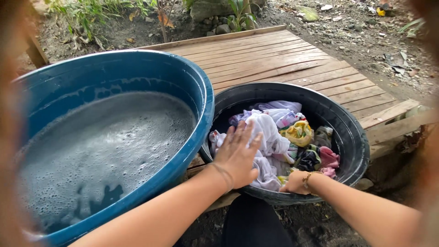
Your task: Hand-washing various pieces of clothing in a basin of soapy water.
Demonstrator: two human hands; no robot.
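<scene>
Beside the soapy blue tub (201, 98), both hands press laundry (274, 132).

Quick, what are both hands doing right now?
Left hand: open, flat on the white cloth in the black basin.
Right hand: at the clothes near the basin's edge; grip cannot be told.

Right hand's (296, 182) fingers buried under laundry (279, 137); blue tub (201, 91) cut by left edge; frame edges blurred.

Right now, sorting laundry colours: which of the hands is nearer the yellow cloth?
Left. The left hand rests on white cloth beside the yellow cloth; the right hand sits lower, at the black basin near rim.
</scene>
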